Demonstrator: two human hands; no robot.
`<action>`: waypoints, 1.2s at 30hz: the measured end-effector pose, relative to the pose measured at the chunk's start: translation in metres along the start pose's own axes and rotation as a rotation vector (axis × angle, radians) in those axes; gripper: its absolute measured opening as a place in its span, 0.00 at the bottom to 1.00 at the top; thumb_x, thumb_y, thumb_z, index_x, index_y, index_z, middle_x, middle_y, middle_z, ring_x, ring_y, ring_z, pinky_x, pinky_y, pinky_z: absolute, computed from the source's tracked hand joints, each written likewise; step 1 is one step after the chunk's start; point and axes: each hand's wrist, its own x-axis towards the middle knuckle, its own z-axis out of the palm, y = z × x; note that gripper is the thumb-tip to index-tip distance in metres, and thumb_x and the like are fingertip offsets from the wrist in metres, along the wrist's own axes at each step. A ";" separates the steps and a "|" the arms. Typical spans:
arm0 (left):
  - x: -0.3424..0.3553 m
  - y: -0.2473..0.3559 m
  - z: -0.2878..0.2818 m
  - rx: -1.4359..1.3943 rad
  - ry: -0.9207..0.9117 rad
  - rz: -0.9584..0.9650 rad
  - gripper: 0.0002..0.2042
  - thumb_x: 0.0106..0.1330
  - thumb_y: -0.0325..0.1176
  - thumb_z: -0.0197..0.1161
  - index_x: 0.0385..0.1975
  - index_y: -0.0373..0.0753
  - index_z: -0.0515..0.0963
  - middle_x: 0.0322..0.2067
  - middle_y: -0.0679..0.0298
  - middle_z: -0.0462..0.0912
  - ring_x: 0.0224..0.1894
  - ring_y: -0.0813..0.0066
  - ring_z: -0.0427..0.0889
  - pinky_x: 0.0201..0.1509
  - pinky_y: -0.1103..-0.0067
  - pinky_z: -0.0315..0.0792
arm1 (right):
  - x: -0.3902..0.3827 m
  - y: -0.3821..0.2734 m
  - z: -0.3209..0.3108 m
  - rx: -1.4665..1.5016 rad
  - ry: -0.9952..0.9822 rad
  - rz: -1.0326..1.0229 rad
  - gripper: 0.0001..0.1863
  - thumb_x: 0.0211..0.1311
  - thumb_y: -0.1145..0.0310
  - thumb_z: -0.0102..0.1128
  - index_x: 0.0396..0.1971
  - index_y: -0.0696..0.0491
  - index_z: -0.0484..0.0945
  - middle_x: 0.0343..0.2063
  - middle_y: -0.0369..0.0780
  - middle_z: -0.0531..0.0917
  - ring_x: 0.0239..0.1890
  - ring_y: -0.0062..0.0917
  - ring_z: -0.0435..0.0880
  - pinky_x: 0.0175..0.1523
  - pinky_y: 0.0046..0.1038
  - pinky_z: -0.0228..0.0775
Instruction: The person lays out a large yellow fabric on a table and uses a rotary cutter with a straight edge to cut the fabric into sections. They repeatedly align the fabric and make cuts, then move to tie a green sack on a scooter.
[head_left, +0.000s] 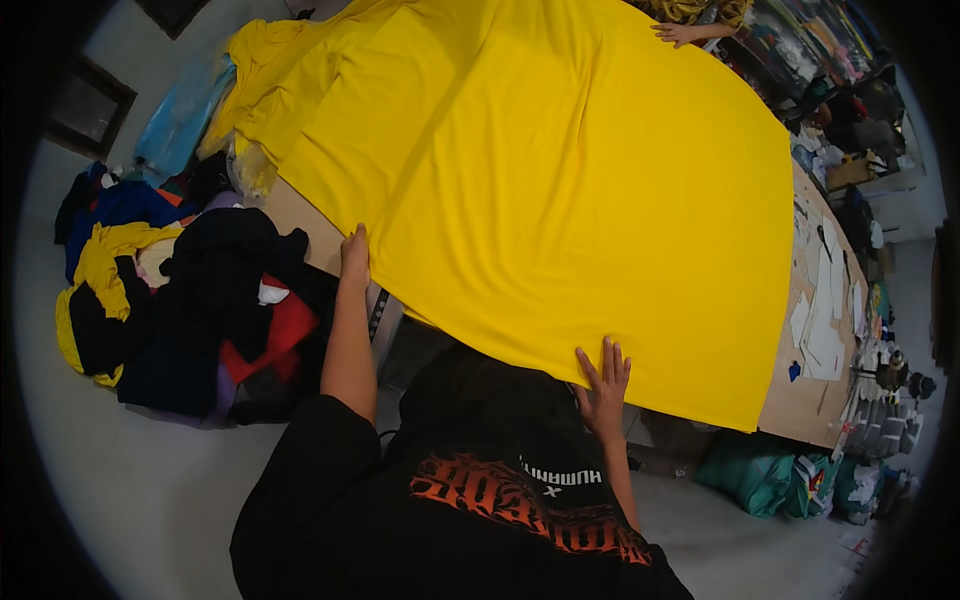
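Note:
A large sheet of yellow fabric (640,220) covers most of the worktable and lies in loose folds toward the back left. My left hand (354,250) is closed on the fabric's front left edge, where bare tabletop (308,225) shows beside it. My right hand (603,385) lies flat near the front edge of the fabric, its fingers spread over the cloth. At the far side, another person's hand (678,33) rests on the fabric.
A heap of mixed clothing (200,300) sits at left, behind it a light blue plastic-wrapped bundle (175,125). Paper pattern pieces (823,305) lie on the table's right end. Green sacks (745,475) stand below at right. Cluttered shelves (850,120) line the back right.

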 end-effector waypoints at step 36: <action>-0.045 -0.033 -0.085 -0.001 0.376 0.454 0.23 0.78 0.47 0.57 0.41 0.26 0.81 0.37 0.56 0.88 0.38 0.69 0.85 0.43 0.75 0.77 | -0.015 -0.007 0.015 -0.035 0.116 0.053 0.32 0.61 0.76 0.62 0.66 0.37 0.76 0.74 0.42 0.64 0.78 0.41 0.57 0.79 0.50 0.41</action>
